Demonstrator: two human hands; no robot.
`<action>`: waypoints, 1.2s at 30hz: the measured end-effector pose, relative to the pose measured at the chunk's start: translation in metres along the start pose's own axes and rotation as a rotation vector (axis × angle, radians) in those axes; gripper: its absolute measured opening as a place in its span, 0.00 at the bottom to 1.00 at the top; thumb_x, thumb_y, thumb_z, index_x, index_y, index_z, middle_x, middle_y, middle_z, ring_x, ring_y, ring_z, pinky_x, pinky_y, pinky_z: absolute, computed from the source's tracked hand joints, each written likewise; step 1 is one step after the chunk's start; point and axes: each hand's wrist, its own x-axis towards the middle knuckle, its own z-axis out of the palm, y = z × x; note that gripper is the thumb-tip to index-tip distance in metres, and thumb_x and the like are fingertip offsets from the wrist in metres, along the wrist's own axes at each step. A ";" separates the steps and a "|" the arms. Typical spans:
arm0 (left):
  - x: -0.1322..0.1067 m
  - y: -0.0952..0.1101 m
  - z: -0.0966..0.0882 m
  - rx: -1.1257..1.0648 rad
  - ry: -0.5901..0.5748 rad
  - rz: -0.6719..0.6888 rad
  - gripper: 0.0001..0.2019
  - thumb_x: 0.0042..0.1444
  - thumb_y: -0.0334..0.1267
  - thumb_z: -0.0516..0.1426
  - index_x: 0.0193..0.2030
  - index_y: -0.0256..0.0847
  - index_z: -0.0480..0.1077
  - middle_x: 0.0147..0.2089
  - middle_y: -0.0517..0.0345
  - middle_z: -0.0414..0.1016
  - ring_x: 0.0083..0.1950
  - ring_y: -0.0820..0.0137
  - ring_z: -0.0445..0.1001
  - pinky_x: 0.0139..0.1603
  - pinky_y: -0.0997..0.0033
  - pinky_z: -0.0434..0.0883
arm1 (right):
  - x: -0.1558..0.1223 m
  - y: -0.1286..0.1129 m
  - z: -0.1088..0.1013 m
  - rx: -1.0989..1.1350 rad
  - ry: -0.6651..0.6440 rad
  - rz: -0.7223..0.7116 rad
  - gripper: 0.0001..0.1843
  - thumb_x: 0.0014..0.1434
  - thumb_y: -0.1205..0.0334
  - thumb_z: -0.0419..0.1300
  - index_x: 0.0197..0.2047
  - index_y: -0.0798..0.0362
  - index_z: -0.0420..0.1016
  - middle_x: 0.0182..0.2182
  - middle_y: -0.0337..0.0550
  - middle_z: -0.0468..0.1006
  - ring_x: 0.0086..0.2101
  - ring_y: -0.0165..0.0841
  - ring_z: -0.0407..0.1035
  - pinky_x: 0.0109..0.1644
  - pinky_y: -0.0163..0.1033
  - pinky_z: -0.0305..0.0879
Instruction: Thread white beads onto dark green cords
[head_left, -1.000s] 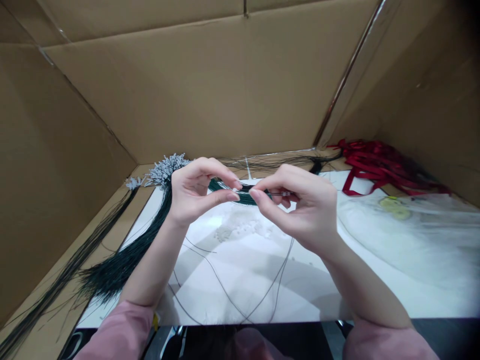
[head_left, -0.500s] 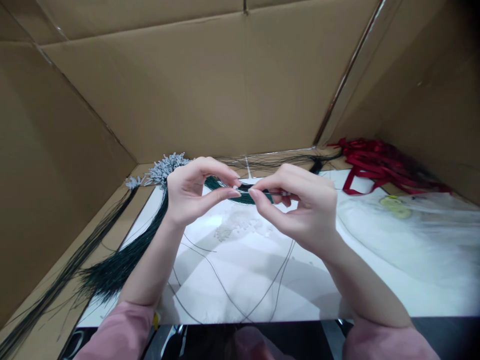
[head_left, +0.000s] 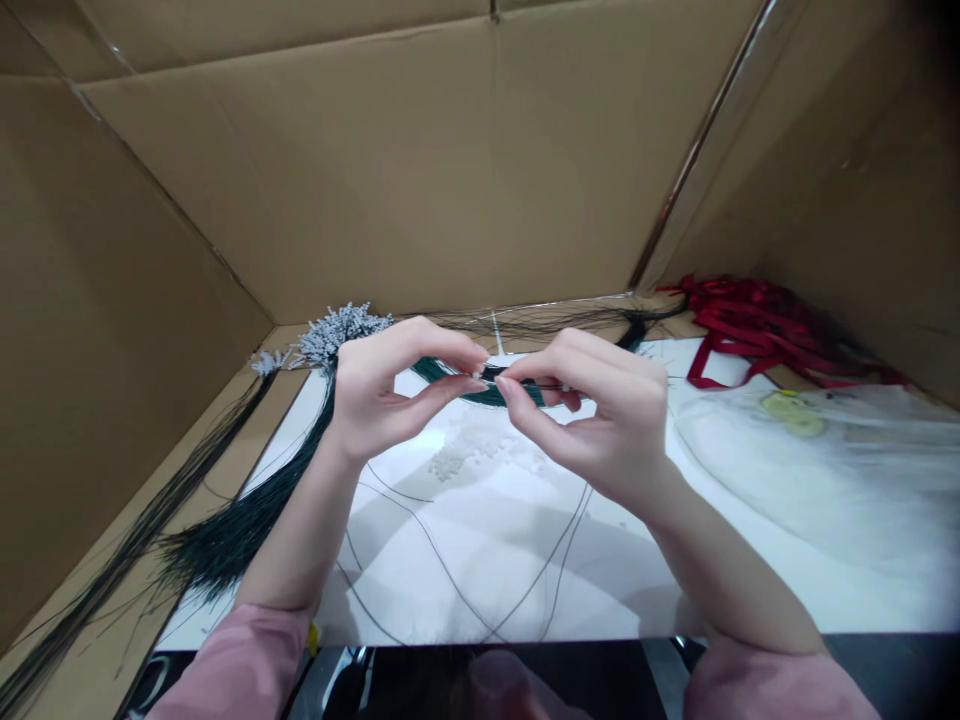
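Red ribbons (head_left: 757,325) lie heaped at centre right, against the cardboard walls (head_left: 420,170). A clear plastic bag (head_left: 825,450) lies just below them on the white bench (head_left: 847,590).

Left of the grip on the thin black cord (head_left: 534,385): dark green cord bundle (head_left: 240,525). Right and behind: red ribbon pile (head_left: 757,325). Directly beneath: small white beads (head_left: 450,465) on white sheet (head_left: 480,545). Brown cardboard wall (head_left: 420,170) behind all.

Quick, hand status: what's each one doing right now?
Left hand: closed, thumb and forefinger pinching the thin dark cord.
Right hand: closed, fingers pinching the same cord right beside the left's fingertips.
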 end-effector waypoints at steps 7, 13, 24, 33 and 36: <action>0.000 -0.003 0.001 -0.014 0.011 0.012 0.10 0.51 0.31 0.67 0.41 0.43 0.76 0.33 0.58 0.81 0.32 0.70 0.78 0.33 0.69 0.76 | 0.000 -0.001 0.000 0.003 0.000 0.009 0.08 0.56 0.72 0.61 0.27 0.52 0.73 0.19 0.35 0.66 0.21 0.26 0.58 0.25 0.34 0.56; -0.001 -0.003 0.003 -0.030 0.021 0.003 0.11 0.50 0.30 0.67 0.41 0.43 0.76 0.33 0.57 0.80 0.32 0.69 0.78 0.32 0.69 0.76 | 0.001 -0.001 0.000 0.018 0.014 -0.003 0.08 0.54 0.73 0.63 0.26 0.53 0.73 0.19 0.35 0.66 0.21 0.26 0.58 0.25 0.34 0.57; 0.000 -0.003 0.003 -0.045 0.026 0.020 0.12 0.50 0.30 0.67 0.42 0.42 0.76 0.34 0.57 0.80 0.32 0.70 0.78 0.32 0.70 0.76 | 0.001 -0.001 0.001 0.011 0.023 -0.014 0.08 0.55 0.72 0.62 0.26 0.53 0.74 0.19 0.35 0.66 0.21 0.26 0.58 0.25 0.34 0.57; -0.001 -0.003 0.004 -0.038 0.026 0.010 0.11 0.51 0.32 0.67 0.42 0.44 0.75 0.34 0.57 0.80 0.33 0.69 0.79 0.31 0.70 0.77 | 0.001 -0.002 -0.001 0.008 0.015 -0.009 0.08 0.55 0.72 0.62 0.26 0.52 0.74 0.19 0.35 0.66 0.21 0.26 0.58 0.25 0.34 0.58; 0.000 -0.003 0.004 -0.046 0.024 0.015 0.11 0.52 0.32 0.66 0.43 0.44 0.75 0.34 0.57 0.80 0.33 0.69 0.79 0.32 0.69 0.77 | 0.001 -0.002 -0.001 0.007 0.015 -0.009 0.08 0.56 0.72 0.62 0.26 0.53 0.74 0.20 0.35 0.66 0.21 0.26 0.58 0.26 0.34 0.58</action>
